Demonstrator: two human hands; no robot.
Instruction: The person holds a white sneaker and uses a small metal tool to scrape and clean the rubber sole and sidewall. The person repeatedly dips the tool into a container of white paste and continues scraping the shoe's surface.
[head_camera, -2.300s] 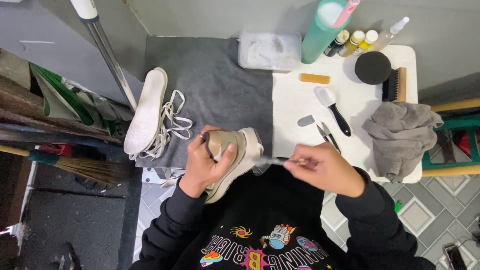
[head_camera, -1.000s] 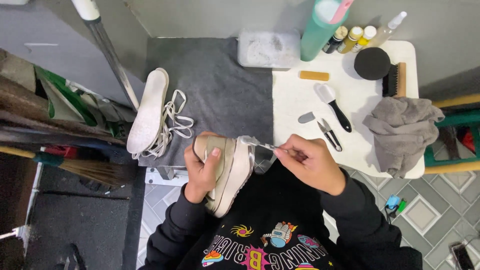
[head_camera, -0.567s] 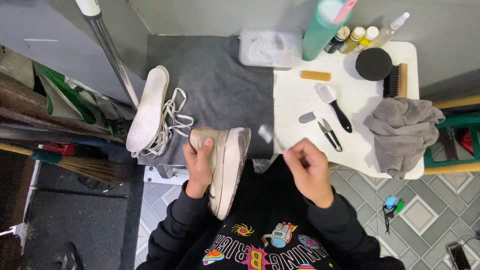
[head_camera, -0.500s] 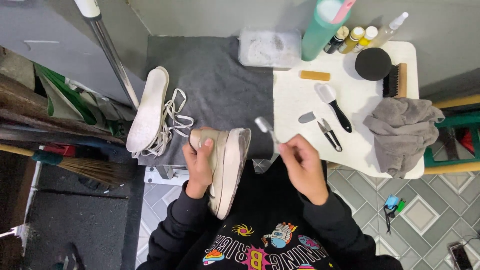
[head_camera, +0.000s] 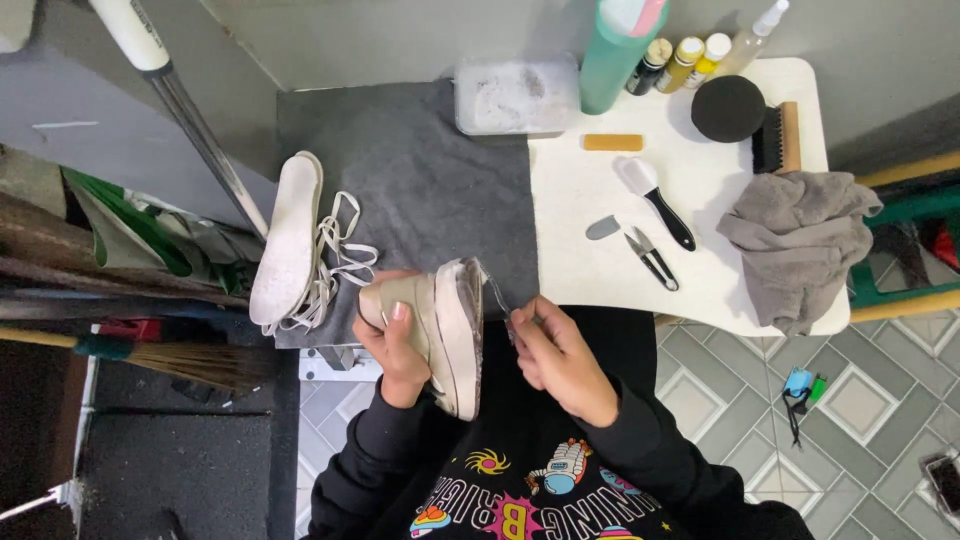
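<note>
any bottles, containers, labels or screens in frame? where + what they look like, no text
Tall bottle: back of white table, teal with pink top.
Three small bottles: right of it, one dark, two yellow, pale caps.
Spray bottle: further right, clear, white nozzle.
Plastic tub: back edge of grey mat, clear, rectangular.
Round tin: beside the brush, black.
No screens; labels too small to make out.
</note>
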